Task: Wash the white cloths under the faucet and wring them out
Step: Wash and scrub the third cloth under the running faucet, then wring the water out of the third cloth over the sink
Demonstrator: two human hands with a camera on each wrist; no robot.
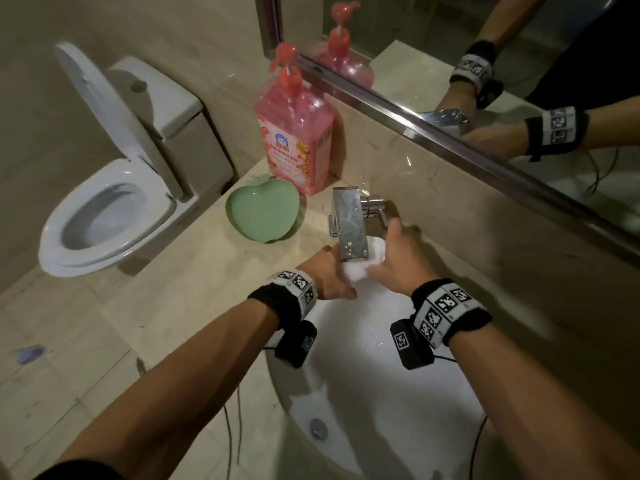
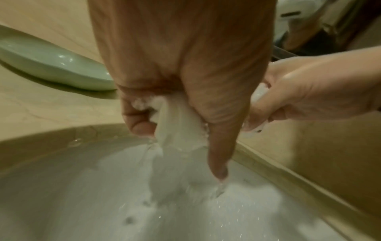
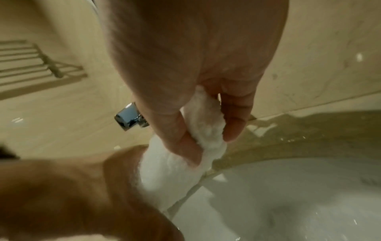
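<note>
Under faucet (image 1: 350, 223), white cloth (image 1: 360, 263) bunched betw. both hands' fingers (image 3: 235, 120).

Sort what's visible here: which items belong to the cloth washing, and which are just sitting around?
In use: white cloth, gripped by left hand and right hand; faucet; sink.

Lying about: pink soap bottle, green dish, toilet, mirror.

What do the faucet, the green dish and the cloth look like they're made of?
Faucet: polished, chrome-like metal, mirror reflections. Green dish: glossy glazed ceramic or hard plastic, with sharp highlights. White cloth: fluffy terry-like fabric, fuzzy nap, bunched between both hands.
</note>
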